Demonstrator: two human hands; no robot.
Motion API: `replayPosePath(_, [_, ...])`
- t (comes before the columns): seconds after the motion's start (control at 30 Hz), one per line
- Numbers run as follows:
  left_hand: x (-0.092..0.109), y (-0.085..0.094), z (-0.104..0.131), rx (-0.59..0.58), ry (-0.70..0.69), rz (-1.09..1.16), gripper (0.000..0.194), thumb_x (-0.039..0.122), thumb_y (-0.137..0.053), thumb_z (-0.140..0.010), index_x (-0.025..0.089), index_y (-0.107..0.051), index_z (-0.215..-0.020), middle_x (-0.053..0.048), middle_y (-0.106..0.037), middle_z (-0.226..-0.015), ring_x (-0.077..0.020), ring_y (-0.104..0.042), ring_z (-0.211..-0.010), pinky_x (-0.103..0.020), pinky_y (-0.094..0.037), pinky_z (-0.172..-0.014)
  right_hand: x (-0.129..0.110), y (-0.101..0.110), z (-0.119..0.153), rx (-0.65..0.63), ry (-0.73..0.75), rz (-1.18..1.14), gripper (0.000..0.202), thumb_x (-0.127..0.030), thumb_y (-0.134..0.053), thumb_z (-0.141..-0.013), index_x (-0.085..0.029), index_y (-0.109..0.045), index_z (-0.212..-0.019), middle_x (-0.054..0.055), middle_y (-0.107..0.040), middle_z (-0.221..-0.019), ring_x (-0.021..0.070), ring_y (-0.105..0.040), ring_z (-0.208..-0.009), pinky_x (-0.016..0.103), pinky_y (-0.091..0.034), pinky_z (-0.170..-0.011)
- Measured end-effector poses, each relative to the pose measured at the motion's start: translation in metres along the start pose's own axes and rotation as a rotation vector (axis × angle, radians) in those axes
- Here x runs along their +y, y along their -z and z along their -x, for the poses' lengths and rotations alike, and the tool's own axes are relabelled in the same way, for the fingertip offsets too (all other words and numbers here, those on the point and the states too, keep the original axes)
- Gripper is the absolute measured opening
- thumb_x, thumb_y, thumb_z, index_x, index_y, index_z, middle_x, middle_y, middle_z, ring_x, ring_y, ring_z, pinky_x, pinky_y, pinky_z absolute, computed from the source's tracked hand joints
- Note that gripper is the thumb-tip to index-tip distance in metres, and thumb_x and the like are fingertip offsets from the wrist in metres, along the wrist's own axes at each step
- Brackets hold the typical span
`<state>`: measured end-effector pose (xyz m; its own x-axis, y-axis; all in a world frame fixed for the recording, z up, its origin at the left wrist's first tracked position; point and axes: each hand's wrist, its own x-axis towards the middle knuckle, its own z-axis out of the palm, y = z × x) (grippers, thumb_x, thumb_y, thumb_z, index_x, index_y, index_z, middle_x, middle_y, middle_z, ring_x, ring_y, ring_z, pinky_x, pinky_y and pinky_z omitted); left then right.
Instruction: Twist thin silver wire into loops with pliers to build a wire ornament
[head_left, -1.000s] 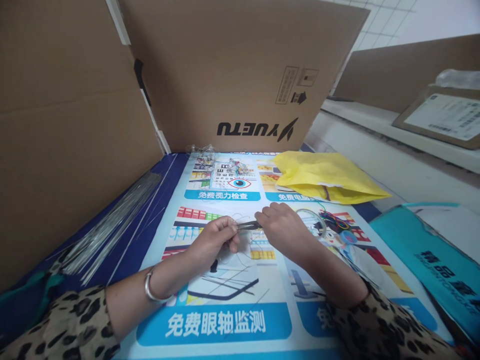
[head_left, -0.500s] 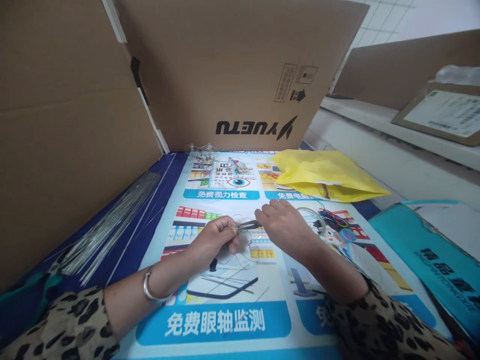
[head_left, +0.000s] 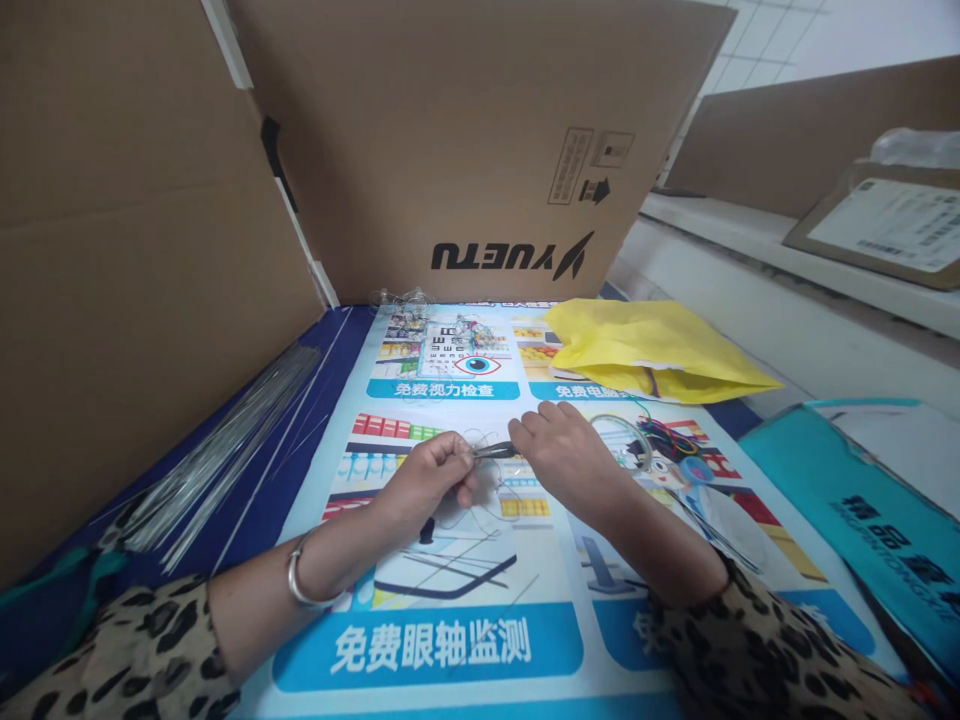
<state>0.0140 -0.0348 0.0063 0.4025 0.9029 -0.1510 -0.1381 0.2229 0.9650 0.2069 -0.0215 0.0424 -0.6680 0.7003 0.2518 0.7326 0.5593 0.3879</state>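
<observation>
My left hand [head_left: 436, 470] is closed in a pinch on thin wire [head_left: 501, 500], whose fine loops curl out around the fingertips. My right hand [head_left: 559, 445] is wrapped round pliers [head_left: 495, 451] with slim, tapered metal jaws. Those jaws point left and meet the wire right at my left fingertips. My right fingers hide the handles, and what exactly sits between the jaws is too small to make out. Below the hands, a few loose wire pieces [head_left: 457, 570] lie on the printed sheet [head_left: 555, 590].
Straight silvery wires [head_left: 225, 450] lie in a bundle at left, by teal-handled scissors [head_left: 90, 570]. Tangled wire pieces [head_left: 472, 335] are at the back. To the right are a clear ring-shaped roll [head_left: 622, 440], coloured cords [head_left: 671, 440], a yellow bag [head_left: 652, 345] and a teal packet [head_left: 862, 510]. Cardboard [head_left: 450, 130] walls the back.
My right wrist and forearm have shifted slightly left. Both hands keep their grip, and the pliers stay at the left fingertips.
</observation>
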Motion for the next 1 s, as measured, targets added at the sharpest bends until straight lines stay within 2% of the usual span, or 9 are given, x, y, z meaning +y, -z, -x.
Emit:
replayPosePath(0.4, [-0.0016,0.0029,-0.0011,-0.01,0.0,-0.039,0.017,0.027,-0.053,-0.08,0.017,-0.046,-0.069,0.003,-0.054,-0.053,-0.006,-0.045,-0.043,-0.019,-0.03,-0.047,-0.0018,0.0018,0.0006,-0.021,-0.006,-0.036,0.01,-0.008,-0.05,-0.078,-0.016,-0.055,-0.076,0.004,-0.058,-0.068,0.0161,-0.042,-0.065,0.031,-0.018,-0.058])
replayPosePath(0.63, [-0.0007,0.0047,-0.0027,-0.013,0.023,-0.06,0.02,0.029,-0.053,-0.08,0.017,-0.045,-0.066,0.003,-0.053,-0.048,-0.0062,-0.043,-0.042,-0.019,-0.029,-0.046,-0.0029,-0.0047,0.003,-0.02,-0.027,-0.049,0.01,-0.01,-0.048,-0.079,-0.018,-0.053,-0.074,0.003,-0.057,-0.067,0.0163,-0.041,-0.063,0.031,-0.017,-0.058])
replayPosePath(1.0, [0.006,0.0086,-0.0067,-0.082,0.078,0.081,0.014,0.025,-0.056,-0.077,0.016,-0.049,-0.069,0.004,-0.053,-0.051,-0.0047,-0.044,-0.04,-0.019,-0.035,-0.048,0.0029,-0.0045,0.0007,0.051,0.003,-0.082,0.013,-0.01,-0.046,-0.081,-0.017,-0.055,-0.074,0.003,-0.055,-0.068,0.0161,-0.039,-0.067,0.031,-0.02,-0.062])
